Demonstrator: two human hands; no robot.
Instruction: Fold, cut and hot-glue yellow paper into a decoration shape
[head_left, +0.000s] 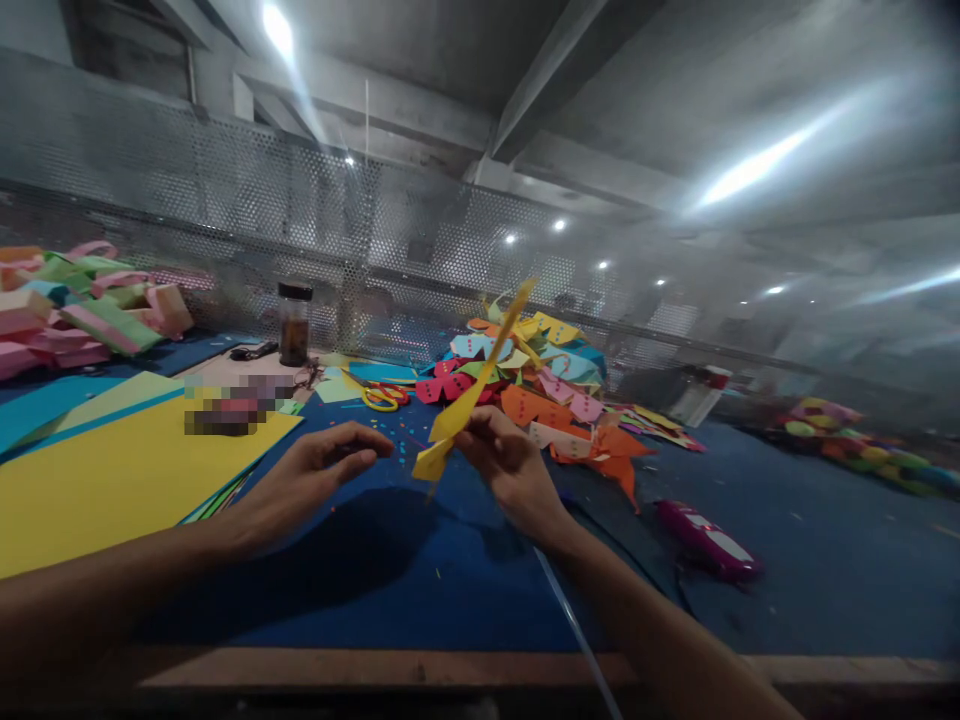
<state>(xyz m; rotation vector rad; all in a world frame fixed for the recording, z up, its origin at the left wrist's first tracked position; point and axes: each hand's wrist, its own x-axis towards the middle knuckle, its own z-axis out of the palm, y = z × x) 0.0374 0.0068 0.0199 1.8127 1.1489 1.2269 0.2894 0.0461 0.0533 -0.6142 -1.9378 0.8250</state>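
Observation:
A long, folded piece of yellow paper (471, 402) is pinched in my right hand (511, 470), its narrow end pointing up and away. My left hand (319, 475) is apart from the paper, to its left, with thumb and fingers spread and nothing between them. Just beyond the hands, a heap of cut paper shapes (536, 395) in red, orange, yellow and blue lies on the blue tabletop (465, 600). Scissors with yellow and red handles (381, 398) rest left of the heap.
Yellow sheets (150, 480) cover the left side. Behind them stand a dark-lidded jar (294, 325) and a pile of pastel paper pieces (97, 305). A magenta device (707, 543) lies at the right, and a perforated metal screen (262, 210) runs behind.

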